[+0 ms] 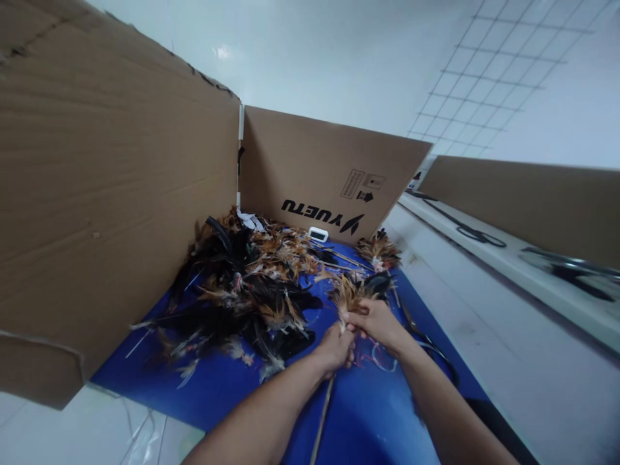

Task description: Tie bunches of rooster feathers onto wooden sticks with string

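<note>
My left hand point(334, 352) is closed around a thin stick point(321, 420) that slants down toward me. Brown feathers point(345, 290) fan out at the stick's upper end, like the head of a feather duster. My right hand point(375, 321) pinches the base of these feathers, its fingertips touching those of my left hand. Dark feathers point(378, 284) lie just behind the right hand. Pink and white string point(382, 356) is loose on the blue surface point(378, 413) beside the right wrist.
Black and brown feather bunches point(242, 303) are heaped at left. Cardboard walls point(310, 161) stand at the back and left. A small white-framed device point(318, 234) lies by the back wall, another feather bunch point(379, 250) at its right. Scissors-like metal tool point(421, 332) lies at right.
</note>
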Demonstrator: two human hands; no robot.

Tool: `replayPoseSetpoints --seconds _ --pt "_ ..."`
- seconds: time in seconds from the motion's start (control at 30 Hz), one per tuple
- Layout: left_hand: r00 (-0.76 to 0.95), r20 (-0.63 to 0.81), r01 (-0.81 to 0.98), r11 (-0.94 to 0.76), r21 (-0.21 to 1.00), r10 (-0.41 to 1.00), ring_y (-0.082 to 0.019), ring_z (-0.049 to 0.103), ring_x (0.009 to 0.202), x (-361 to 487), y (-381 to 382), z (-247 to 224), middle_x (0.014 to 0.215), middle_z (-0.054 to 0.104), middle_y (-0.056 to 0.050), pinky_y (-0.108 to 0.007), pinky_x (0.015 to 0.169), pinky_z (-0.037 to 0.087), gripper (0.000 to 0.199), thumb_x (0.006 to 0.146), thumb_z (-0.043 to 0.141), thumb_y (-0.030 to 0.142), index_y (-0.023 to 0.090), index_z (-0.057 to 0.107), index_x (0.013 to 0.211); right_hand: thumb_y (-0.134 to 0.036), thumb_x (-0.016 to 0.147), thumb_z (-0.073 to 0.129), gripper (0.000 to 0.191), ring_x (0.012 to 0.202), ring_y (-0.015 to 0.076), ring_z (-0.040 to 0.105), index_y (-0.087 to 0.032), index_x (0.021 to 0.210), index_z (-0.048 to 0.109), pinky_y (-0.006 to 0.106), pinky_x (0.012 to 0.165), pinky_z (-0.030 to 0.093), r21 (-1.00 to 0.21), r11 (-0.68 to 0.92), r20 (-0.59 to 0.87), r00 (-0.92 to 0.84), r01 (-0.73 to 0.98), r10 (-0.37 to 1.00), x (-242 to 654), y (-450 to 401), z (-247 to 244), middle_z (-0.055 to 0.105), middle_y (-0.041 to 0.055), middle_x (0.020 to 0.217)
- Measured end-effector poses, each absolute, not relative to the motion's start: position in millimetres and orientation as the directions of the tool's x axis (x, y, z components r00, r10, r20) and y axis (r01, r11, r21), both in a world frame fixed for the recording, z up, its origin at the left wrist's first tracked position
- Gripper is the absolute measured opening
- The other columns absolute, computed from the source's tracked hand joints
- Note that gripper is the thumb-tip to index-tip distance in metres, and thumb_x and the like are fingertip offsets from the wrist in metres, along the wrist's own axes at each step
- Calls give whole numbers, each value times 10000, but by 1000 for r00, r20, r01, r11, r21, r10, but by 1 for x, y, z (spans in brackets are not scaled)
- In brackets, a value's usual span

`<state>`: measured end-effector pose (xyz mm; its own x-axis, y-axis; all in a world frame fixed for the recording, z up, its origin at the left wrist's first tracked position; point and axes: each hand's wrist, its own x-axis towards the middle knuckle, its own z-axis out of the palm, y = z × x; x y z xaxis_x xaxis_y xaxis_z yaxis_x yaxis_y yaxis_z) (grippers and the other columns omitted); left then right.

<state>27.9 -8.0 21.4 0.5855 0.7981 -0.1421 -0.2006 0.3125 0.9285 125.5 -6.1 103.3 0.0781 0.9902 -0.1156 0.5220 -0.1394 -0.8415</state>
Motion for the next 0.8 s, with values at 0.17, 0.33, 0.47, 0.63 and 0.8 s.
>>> replayPoseSetpoints --seconds 0.17,0.33,0.47,0.63,0.8 --pt "548 -139 -150 260 954 825 -58 360 335 31 -7 14 529 402 66 -180 335 267 336 786 416 527 192 395 769 -327 597 668 184 378 104 475 -175 616 566 219 366 373 -782 -132 -83 107 609 991 135 -5 95 613 -12 491" --pt "537 -137 -117 234 965 833 -66 374 335 34 -5 4 524 417 64 -183 330 275 319 794 414 512 194 389 766 -287 612 636 123 364 106 474 -190 586 565 217 380 342 -673 -144 -38 160 726 986 136 -4 91 595 -19 462" --pt "518 -149 -77 220 973 842 -68 374 325 37 -3 -2 487 418 67 -180 333 276 311 797 421 496 187 399 761 -272 624 612 92 458 127 517 -189 591 587 225 452 332 -484 -87 72 139 870 988 132 -5 93 592 -12 505" --pt "515 -134 -60 192 980 847 -63 383 337 35 -3 1 508 419 69 -181 349 297 308 815 409 479 172 436 805 -244 659 603 62 570 138 563 -189 643 580 217 516 336 -372 -114 40 138 921 990 127 -7 93 633 8 610" --pt "519 -92 -42 133 990 850 -59 382 345 33 -3 2 533 407 62 -186 355 301 284 837 394 442 167 466 835 -214 689 590 102 563 129 571 -199 654 494 210 515 319 -348 -114 67 146 930 987 124 -10 89 636 0 613"
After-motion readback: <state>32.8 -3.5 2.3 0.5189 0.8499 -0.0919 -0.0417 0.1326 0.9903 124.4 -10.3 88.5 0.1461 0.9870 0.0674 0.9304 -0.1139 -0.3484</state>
